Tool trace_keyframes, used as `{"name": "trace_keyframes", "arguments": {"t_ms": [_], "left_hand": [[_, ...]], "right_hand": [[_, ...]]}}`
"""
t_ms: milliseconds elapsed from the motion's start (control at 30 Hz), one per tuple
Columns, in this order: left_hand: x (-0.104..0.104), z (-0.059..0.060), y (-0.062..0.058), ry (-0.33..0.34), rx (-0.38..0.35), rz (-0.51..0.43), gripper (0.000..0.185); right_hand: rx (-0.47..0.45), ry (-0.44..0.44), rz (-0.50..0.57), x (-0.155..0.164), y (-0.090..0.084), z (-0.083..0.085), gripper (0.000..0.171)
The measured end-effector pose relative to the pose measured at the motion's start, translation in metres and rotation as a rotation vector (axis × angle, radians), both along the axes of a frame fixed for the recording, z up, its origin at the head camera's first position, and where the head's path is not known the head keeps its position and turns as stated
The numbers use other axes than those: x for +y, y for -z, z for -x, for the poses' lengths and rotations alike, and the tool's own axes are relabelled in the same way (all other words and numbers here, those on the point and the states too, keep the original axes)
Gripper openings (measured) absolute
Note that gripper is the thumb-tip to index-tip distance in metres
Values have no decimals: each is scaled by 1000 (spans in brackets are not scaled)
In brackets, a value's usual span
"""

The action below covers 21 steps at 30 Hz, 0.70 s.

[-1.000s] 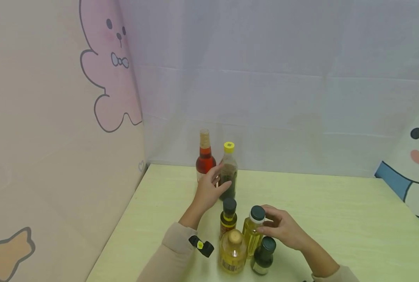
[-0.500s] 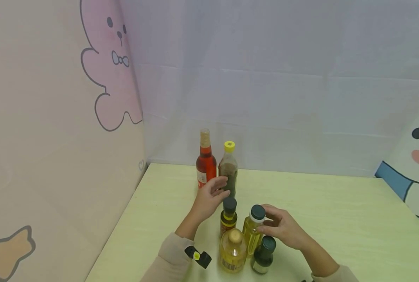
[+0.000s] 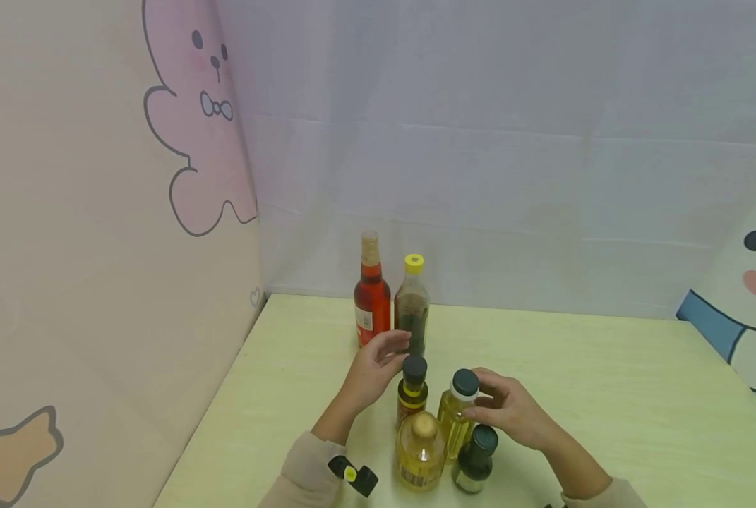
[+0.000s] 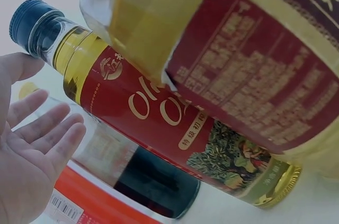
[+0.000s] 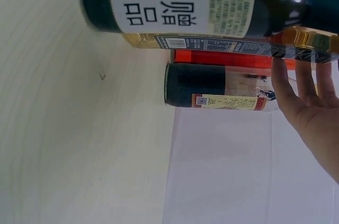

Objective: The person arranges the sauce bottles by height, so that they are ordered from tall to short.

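Observation:
My left hand (image 3: 368,374) hovers beside the dark cap of an olive oil bottle (image 3: 412,403), fingers loosely bent. In the left wrist view its thumb tip is right at that cap, and the other fingers of the hand (image 4: 32,150) stay off the red label (image 4: 132,94). My right hand (image 3: 511,413) holds the upper part of an oil bottle (image 3: 452,423) with a dark green cap, thumb in front and fingers behind. In the right wrist view a small dark green bottle (image 5: 185,1) covers much of that oil bottle (image 5: 222,46).
A round gold-capped oil bottle (image 3: 422,455) and the small dark green bottle (image 3: 473,469) stand closest to me. Behind the left hand are a red bottle (image 3: 373,300) and a yellow-capped bottle (image 3: 412,303) of dark liquid. Cloth walls (image 3: 511,176) edge the pale table (image 3: 606,381).
My left hand has drawn back from the yellow-capped bottle, down toward the olive oil bottle's cap. The right hand and the bottles have stayed in place.

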<state>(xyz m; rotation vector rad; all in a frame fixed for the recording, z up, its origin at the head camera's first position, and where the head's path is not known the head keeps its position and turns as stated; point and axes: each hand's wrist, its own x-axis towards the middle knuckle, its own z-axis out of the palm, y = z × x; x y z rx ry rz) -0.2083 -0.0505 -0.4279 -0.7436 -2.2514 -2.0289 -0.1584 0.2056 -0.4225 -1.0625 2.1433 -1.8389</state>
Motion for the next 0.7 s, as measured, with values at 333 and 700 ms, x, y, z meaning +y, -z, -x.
{"name": "trace_keyframes", "arguments": {"t_ms": [333, 700], "left_hand": [[-7, -17, -13, 79, -46, -22, 33], [-13, -20, -7, 223, -19, -101, 34]], "right_hand": [[-6, -5, -4, 0, -1, 1, 35], [-6, -39, 14, 1, 1, 2, 36]]}}
